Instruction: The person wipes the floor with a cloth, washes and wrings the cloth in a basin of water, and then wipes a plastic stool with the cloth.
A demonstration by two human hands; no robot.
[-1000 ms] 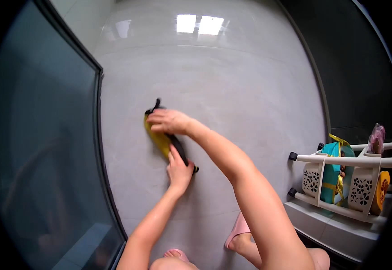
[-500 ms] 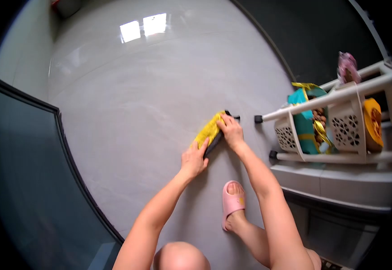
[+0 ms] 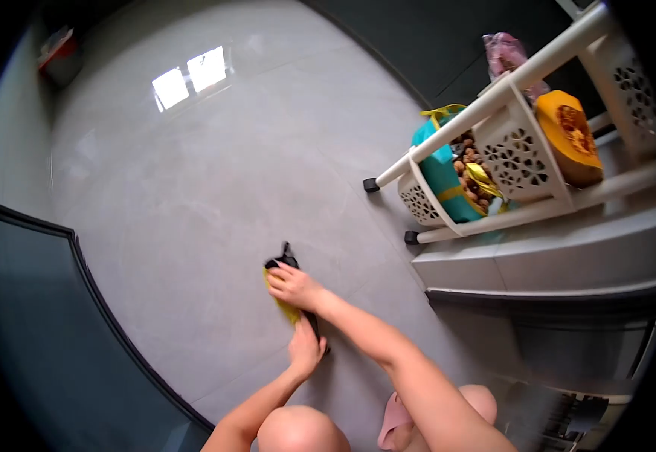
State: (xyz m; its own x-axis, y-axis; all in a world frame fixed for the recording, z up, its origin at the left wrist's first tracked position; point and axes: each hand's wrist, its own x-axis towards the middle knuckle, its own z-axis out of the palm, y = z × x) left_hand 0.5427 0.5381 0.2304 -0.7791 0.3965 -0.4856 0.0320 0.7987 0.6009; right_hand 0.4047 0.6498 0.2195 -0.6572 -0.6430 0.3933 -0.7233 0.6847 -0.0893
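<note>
A folded yellow and dark-grey cleaning cloth [image 3: 287, 309] lies pressed on the grey tiled floor [image 3: 185, 211]. My right hand [image 3: 295, 288] grips its far end, where a black strip sticks out past the fingers. At the near end my left hand [image 3: 307, 351] is closed round the cloth, fingers partly hidden behind it. Both hands cover much of it, so mostly a strip of yellow shows along its left side. My pink slipper [image 3: 396, 422] shows below my right forearm.
On the right, a white shelf rack [image 3: 463, 119] with black feet holds a teal bag [image 3: 437, 169] of nuts and a cut pumpkin [image 3: 567, 143]. A dark glass panel [image 3: 27, 324] borders the left. A bucket [image 3: 63, 66] stands far left.
The cloth and both hands have moved left and nearer to me, and the cloth has turned to slant the other way. My view has shifted too, with the rack tilting and the bucket showing more.
</note>
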